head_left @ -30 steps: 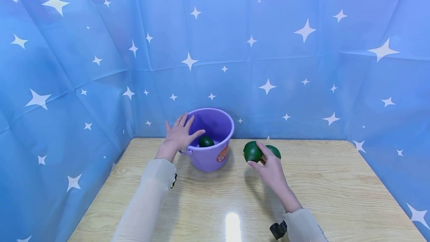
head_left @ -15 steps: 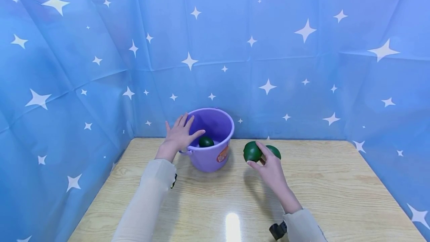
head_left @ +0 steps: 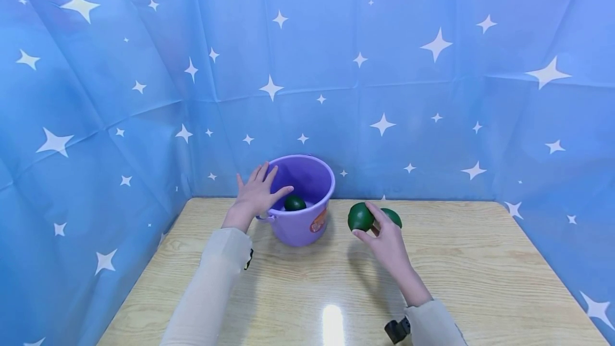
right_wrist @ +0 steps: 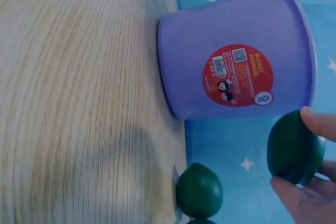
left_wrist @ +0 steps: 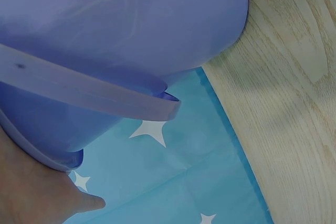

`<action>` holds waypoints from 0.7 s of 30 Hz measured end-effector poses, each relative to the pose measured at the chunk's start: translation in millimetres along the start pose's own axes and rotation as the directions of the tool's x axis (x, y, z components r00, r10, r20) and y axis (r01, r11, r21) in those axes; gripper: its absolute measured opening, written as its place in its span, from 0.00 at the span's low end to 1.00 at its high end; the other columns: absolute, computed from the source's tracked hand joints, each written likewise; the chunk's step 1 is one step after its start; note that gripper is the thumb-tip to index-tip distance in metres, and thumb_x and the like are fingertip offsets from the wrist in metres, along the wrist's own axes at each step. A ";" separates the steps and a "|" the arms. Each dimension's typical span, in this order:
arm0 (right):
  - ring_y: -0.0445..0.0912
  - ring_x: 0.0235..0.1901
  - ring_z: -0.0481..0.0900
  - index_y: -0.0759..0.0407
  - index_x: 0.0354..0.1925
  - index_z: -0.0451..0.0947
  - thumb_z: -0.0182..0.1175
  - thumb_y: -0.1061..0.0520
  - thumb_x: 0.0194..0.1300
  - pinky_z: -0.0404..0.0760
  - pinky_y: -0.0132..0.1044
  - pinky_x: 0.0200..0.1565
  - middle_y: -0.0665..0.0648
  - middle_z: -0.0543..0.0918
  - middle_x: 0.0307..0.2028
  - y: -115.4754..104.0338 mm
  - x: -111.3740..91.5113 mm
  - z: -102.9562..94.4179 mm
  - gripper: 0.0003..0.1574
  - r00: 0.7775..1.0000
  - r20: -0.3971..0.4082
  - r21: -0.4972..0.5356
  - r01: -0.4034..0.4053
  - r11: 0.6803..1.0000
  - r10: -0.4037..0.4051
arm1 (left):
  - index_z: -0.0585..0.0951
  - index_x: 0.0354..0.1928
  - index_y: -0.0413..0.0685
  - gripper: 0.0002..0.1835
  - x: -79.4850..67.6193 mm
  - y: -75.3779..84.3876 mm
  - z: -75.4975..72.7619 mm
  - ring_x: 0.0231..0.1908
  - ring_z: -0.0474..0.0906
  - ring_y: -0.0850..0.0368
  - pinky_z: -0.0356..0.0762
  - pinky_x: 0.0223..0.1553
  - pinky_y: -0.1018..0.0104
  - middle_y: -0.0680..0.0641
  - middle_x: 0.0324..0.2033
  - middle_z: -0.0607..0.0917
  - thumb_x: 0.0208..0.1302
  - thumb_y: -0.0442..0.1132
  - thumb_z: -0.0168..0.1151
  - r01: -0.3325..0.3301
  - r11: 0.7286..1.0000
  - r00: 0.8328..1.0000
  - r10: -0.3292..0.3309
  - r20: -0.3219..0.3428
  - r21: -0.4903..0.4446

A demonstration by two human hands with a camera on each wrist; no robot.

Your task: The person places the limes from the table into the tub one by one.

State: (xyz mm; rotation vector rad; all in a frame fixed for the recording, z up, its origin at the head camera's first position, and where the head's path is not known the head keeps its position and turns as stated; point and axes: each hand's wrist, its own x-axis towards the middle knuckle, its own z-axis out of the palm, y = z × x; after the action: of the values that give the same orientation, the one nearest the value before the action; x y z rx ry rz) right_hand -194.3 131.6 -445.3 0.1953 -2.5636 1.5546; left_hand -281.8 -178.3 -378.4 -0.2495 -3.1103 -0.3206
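Observation:
A purple bucket [head_left: 301, 228] stands at the back of the table, with a dark green lime-like fruit [head_left: 294, 203] inside. My left hand [head_left: 256, 195] lies on the bucket's left rim, fingers spread and straight. To the bucket's right, my right hand [head_left: 390, 243] pinches another lime-like fruit [head_left: 360, 217] between thumb and fingers. The right wrist view shows this held fruit [right_wrist: 295, 149] clear of the table. A further green fruit [head_left: 393, 217] is partly hidden behind my right hand. In the right wrist view, one pointed green fruit [right_wrist: 199, 191] rests on the table with another's edge [right_wrist: 201, 222] beside it.
The wooden table [head_left: 480, 271] ends against a blue curtain [head_left: 408, 68] with white stars. A pale handle [left_wrist: 84, 88] hangs along the bucket's side. A red round label [right_wrist: 238, 75] is on the bucket. A black device [head_left: 397, 330] sits at my right wrist.

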 end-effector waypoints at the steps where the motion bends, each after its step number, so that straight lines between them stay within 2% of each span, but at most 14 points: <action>1: 0.63 0.68 0.70 0.59 0.75 0.60 0.69 0.61 0.62 0.78 0.50 0.61 0.66 0.64 0.73 -0.1 0.0 -0.1 0.48 1.000 -0.001 0.001 0.001 1.000 -0.001 | 0.47 0.80 0.58 0.50 0.1 -0.1 0.1 0.80 0.38 0.43 0.23 0.71 0.26 0.45 0.81 0.44 0.65 0.78 0.36 0.000 1.000 1.000 0.000 -0.001 0.000; 21: 0.64 0.69 0.68 0.59 0.75 0.59 0.69 0.61 0.62 0.78 0.51 0.61 0.66 0.62 0.74 -4.7 -0.7 -1.7 0.49 0.999 -0.003 0.012 0.032 0.999 -0.032 | 0.47 0.80 0.57 0.50 -2.1 0.9 -1.6 0.80 0.37 0.42 0.23 0.71 0.26 0.45 0.81 0.44 0.66 0.78 0.37 -0.003 1.000 1.000 0.003 -0.002 -0.010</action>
State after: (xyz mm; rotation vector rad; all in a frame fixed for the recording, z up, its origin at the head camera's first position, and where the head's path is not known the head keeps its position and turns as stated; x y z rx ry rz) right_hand -192.7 131.0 -440.5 0.2342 -2.5360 1.5587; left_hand -279.6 -178.1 -376.6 -0.2541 -3.1068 -0.3357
